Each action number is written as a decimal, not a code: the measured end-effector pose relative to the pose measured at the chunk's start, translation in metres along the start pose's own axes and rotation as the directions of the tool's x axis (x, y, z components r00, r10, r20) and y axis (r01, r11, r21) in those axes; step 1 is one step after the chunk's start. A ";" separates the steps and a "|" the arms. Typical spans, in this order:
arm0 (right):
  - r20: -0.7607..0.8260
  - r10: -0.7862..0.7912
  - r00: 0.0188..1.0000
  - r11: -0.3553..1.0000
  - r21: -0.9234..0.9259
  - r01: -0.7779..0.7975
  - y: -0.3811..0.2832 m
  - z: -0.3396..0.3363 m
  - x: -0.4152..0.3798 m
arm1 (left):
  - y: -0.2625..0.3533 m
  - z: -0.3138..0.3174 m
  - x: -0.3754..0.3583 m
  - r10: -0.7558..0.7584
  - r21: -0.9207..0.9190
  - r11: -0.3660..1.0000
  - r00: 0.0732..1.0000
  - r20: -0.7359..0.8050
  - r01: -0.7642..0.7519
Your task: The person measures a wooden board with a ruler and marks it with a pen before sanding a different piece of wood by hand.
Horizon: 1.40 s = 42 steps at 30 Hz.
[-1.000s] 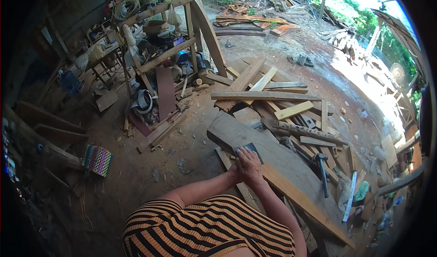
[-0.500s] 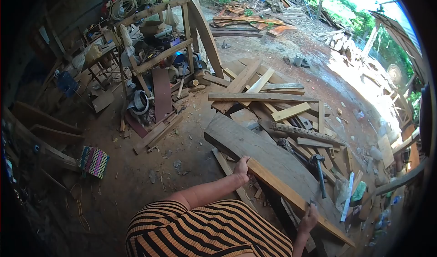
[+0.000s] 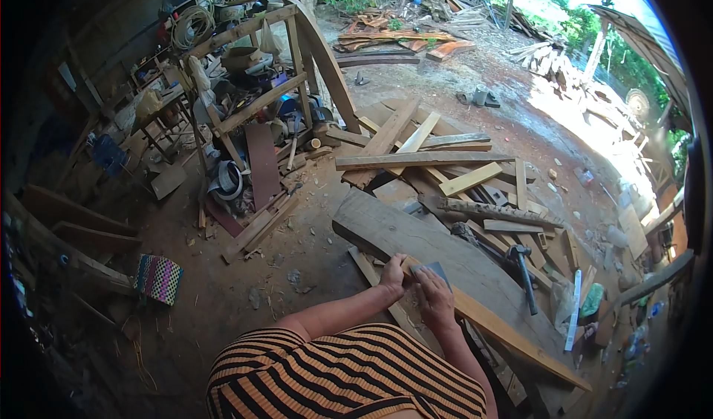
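Observation:
My left hand (image 3: 394, 272) is closed around the upper end of a long wooden strip (image 3: 505, 331). The strip slants down to the right along the near edge of a thick grey plank (image 3: 416, 237). Close beside the left hand, my right hand (image 3: 436, 300) presses on the strip, fingers together over a flat grey sheet that looks like sandpaper (image 3: 440, 272). Part of the sheet is hidden under the palm. A hammer (image 3: 523, 278) with a dark head lies across the plank's far edge.
Beyond the plank is a heap of loose boards (image 3: 423, 159). A white ruler-like strip (image 3: 573, 311) lies at right. A wooden frame (image 3: 260, 103) with cluttered items stands at back left. A woven checkered bag (image 3: 158, 278) is on the left.
My right hand has slid up the strip with the grey sheet, from near the lower end to beside my left hand. The left hand keeps its grip.

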State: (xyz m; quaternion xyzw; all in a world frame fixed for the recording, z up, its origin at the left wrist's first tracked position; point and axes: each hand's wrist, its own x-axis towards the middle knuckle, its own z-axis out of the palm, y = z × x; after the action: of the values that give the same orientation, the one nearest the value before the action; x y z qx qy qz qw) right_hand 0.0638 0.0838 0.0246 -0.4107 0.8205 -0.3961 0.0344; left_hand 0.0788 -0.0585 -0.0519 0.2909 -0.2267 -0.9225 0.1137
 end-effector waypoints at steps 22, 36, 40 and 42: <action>0.048 -0.067 0.997 0.998 0.023 0.066 -0.011 0.035 0.022 | -0.012 -0.039 0.023 -0.086 -0.145 0.985 0.993 0.077 0.097; -0.566 0.610 0.554 0.567 -0.176 -0.805 0.180 -0.119 -0.213 | -0.002 -0.008 0.011 -0.041 0.113 0.991 0.957 -0.287 0.076; -0.440 0.480 0.759 0.803 -0.127 -0.582 0.093 -0.046 -0.119 | -0.012 -0.028 0.034 -0.021 0.109 0.993 0.963 -0.270 0.052; -0.304 0.225 0.926 0.925 -0.231 -0.301 0.038 -0.011 -0.075 | -0.009 -0.024 0.033 -0.004 0.106 0.994 0.961 -0.276 0.034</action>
State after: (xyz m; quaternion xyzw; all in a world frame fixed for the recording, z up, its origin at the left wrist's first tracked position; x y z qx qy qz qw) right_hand 0.0844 0.1564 -0.0141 -0.2385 0.9121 -0.3231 -0.0822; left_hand 0.0654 -0.0699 -0.0898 0.4245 -0.2560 -0.8603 0.1192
